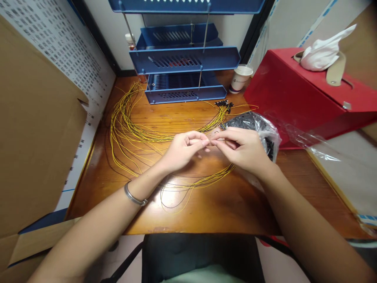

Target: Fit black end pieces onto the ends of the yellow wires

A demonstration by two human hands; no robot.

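My left hand (188,145) and my right hand (241,147) meet fingertip to fingertip above the table, both closed in a pinch. A thin line, seemingly a wire, shows between the fingertips; its tip and any small part on it are hidden. Beneath and behind the hands runs a bundle of yellow and black wires (141,135), looped at the left. Its far ends carry small black connectors (225,105). Another strand of wires (209,179) curves below my right hand. Partly behind that hand lies a clear plastic bag (250,120) with small black parts inside.
A blue tiered tray rack (185,61) stands at the back of the wooden table (188,220). Beside it is a paper cup (240,78). A red box (282,94) with a tissue on top bounds the right, and cardboard (35,118) the left.
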